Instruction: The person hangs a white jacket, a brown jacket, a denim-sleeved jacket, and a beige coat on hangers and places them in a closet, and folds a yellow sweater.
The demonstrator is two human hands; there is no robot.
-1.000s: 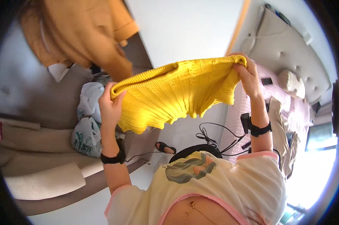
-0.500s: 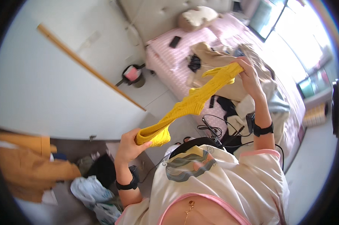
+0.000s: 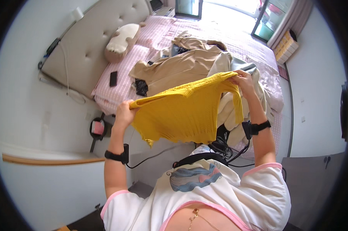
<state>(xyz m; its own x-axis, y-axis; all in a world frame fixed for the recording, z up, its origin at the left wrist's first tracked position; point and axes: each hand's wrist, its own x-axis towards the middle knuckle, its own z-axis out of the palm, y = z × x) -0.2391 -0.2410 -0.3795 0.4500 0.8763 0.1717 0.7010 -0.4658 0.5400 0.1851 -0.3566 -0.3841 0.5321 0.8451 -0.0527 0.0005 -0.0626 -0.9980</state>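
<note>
A yellow ribbed knit sweater (image 3: 178, 113) hangs stretched between my two hands, in front of the bed. My left hand (image 3: 124, 115) is closed on one upper corner of it. The opposite upper corner is gripped by my right hand (image 3: 244, 82), and a narrow part, seemingly a sleeve, dangles below that hand. The lower edge of the knit falls free above the floor. Behind it, a beige coat-like garment (image 3: 185, 67) lies in a heap of clothes on the bed, partly hidden by the sweater.
The bed (image 3: 158, 30) has pink checked bedding and a padded headboard (image 3: 89, 46). A plush pillow (image 3: 122, 42) and a black phone (image 3: 113, 79) lie on it. A small dark bin (image 3: 98, 129) stands at the left. Black cables (image 3: 222, 146) hang near my waist.
My body has turned from the wardrobe side toward the bed. The sweater, earlier bunched into a long strip, is now spread wide and hangs down between my hands.
</note>
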